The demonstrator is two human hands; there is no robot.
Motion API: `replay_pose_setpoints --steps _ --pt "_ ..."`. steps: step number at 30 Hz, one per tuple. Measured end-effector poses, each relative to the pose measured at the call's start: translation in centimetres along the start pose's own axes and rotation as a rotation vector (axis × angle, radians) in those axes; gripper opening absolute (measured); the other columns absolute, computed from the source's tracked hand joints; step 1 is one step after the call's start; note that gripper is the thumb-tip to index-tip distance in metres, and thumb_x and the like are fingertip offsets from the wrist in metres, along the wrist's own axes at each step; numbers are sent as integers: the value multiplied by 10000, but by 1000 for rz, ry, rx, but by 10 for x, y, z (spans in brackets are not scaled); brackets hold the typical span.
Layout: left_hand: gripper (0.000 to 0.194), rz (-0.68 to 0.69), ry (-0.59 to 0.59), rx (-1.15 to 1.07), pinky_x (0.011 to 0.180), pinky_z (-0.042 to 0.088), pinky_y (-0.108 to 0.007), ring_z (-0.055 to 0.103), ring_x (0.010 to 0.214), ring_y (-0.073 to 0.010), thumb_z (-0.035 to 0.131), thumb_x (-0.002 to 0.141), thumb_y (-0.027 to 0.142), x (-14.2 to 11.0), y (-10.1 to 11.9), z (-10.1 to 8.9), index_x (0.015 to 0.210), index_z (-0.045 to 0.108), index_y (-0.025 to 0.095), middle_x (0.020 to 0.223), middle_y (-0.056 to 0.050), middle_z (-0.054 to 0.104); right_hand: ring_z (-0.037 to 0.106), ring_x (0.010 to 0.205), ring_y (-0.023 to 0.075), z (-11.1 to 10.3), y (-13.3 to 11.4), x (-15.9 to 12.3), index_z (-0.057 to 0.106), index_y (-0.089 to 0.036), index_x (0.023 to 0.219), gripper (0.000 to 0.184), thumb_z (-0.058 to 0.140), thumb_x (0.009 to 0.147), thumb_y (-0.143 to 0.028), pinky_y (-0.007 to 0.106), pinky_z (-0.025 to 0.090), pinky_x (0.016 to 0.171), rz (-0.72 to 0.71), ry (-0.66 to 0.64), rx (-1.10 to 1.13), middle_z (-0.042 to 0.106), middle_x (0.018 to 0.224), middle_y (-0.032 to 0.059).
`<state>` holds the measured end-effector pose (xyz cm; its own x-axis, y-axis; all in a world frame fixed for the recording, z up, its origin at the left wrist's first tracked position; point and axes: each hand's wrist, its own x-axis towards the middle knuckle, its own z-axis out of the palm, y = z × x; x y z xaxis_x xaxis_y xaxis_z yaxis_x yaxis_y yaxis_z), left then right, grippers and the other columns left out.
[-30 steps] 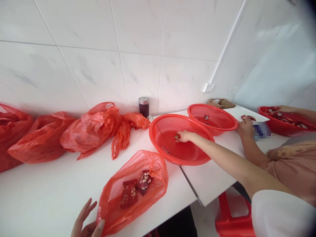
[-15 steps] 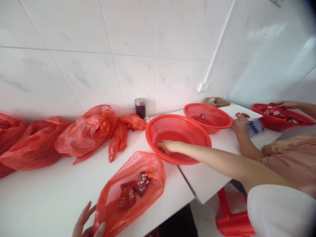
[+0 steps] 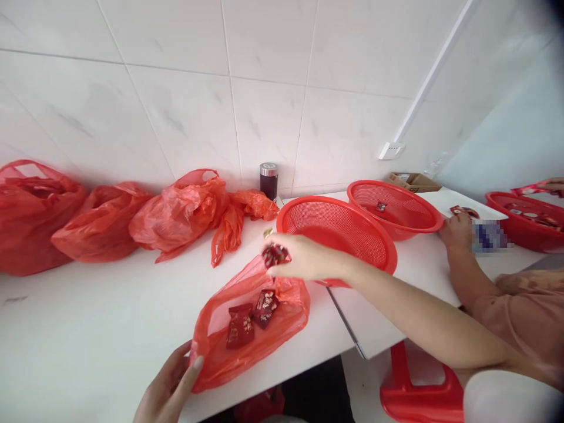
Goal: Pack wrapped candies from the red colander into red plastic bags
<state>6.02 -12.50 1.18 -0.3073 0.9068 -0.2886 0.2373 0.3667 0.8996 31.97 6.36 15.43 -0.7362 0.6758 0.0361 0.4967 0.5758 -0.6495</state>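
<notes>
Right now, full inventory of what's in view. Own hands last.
Open bag: 1, red, table front
Packets in bag: 2, dark red
Held packets: count unclear, red, above bag
Colanders: 2, red, table middle
Basin: 1, red, far right
Other bags: at least 3, red, along wall
Lidded container: 1, dark, silver lid, by wall
Cardboard box: 1, brown, behind colanders
Socket: 1, white, wall
Stool: 1, red, below table
Tables: 2, white, adjoining
Co-worker's hand: 1, bare, beside rear colander
Left hand: 1, bare, on bag edge
Right hand: 1, bare, above bag
</notes>
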Motion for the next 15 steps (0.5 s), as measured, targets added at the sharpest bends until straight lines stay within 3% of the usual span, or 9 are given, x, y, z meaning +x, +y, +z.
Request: replay_pose_setpoints --steps 3,5,10,13,15 --pt "485 16 -108 -69 830 531 -314 641 1001 -283 644 745 584 -2 8 -2 1086 631 240 1084 -47 712 579 1021 216 27 -18 -8 539 -254 1237 395 631 855 -291 326 469 816 -39 -70 -220 559 1192 89" --pt "439 -6 -74 -145 732 539 -286 660 892 -257 650 745 573 -5 11 -4 1029 644 238 1018 -35 724 584 1030 237 39 -21 -13 575 -238 1200 320 595 882 -270 332 468 795 -58 -100 -373 586 1150 96" --pt "442 -42 29 -334 754 543 -282 657 943 -250 678 744 530 -14 10 -11 1078 626 244 1033 -31 717 656 787 266 64 -6 -25 629 -164 1033 243 631 840 -311 326 443 595 -54 -197 -767 677 886 111" --pt "439 -48 41 -410 779 548 -281 651 981 -247 712 736 492 -15 8 -13 1088 626 244 1045 -28 714 658 692 261 77 7 -28 624 -123 1083 374 705 722 -169 306 407 539 52 -337 -952 691 790 122" --pt "442 -48 54 -468 766 559 -281 661 940 -240 753 701 474 -13 10 -18 1051 635 231 989 -24 720 650 640 244 73 9 -28 639 -128 1073 394 684 684 -83 288 376 513 81 -428 -951 691 720 97"
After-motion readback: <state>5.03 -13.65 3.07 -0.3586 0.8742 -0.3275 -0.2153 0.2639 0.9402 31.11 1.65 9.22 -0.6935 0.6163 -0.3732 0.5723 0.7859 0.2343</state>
